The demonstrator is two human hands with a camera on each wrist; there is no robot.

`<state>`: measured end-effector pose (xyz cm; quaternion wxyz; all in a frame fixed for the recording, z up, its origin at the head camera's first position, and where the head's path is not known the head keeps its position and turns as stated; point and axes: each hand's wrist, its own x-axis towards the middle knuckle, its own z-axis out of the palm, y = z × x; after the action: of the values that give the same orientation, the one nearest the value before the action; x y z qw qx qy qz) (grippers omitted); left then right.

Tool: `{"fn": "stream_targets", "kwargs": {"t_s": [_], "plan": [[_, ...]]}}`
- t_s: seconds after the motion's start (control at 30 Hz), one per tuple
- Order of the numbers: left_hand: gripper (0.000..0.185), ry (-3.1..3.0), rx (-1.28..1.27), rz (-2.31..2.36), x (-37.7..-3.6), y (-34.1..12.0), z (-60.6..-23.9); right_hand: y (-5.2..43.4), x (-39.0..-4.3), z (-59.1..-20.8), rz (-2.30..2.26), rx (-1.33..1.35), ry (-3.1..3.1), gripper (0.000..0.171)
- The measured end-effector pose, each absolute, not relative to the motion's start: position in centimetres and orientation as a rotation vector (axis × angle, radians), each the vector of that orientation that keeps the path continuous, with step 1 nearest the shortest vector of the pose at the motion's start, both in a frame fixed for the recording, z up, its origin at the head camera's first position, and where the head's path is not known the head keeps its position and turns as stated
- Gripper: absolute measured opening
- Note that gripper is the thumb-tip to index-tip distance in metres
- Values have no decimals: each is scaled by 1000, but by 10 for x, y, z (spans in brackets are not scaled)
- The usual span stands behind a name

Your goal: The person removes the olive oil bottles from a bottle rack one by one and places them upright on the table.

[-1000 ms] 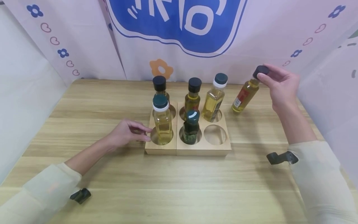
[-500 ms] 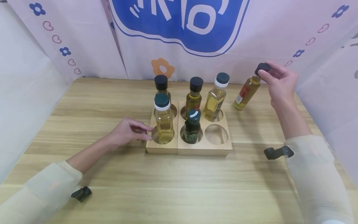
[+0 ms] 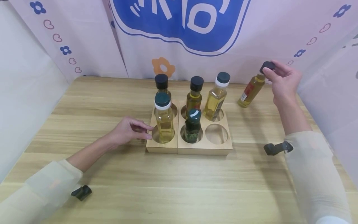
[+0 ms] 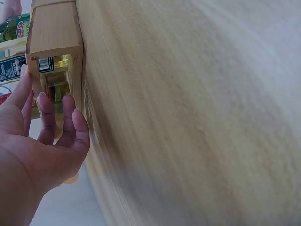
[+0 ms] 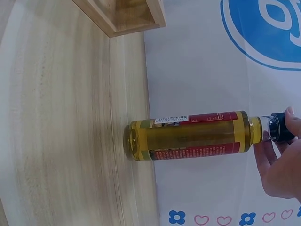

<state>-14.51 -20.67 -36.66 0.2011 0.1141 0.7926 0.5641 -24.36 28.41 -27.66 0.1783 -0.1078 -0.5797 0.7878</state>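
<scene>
A slim oil bottle with a red label (image 3: 250, 91) (image 5: 188, 134) leans at the back right of the wooden table, its base at or just above the tabletop. My right hand (image 3: 269, 70) (image 5: 282, 155) pinches its black cap (image 3: 267, 66). A light wooden rack (image 3: 207, 148) (image 4: 56, 28) stands mid-table with several oil bottles in its round holes; the front-right hole (image 3: 216, 133) has no bottle. My left hand (image 3: 145, 133) (image 4: 51, 108) rests its straight fingertips against the rack's left side, beside a pale oil bottle with a green cap (image 3: 163, 119).
A pink cloth backdrop with a blue logo (image 3: 181, 25) hangs close behind the table. White side walls stand left and right. Black wrist-camera clips (image 3: 275, 148) (image 3: 81, 192) show by both sleeves. Bare tabletop (image 3: 179, 186) lies in front of the rack.
My right hand has carried the red-labelled bottle a little further right and back, still tilted. The left hand stays at the rack's side.
</scene>
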Motion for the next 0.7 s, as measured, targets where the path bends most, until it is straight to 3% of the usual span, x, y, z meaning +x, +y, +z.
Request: {"fn": "stream_targets", "kwargs": {"t_s": [0.7], "plan": [[35, 2223, 355, 1557, -145, -207, -365, 294, -248, -277, 2211, -381, -1629, 40]]}}
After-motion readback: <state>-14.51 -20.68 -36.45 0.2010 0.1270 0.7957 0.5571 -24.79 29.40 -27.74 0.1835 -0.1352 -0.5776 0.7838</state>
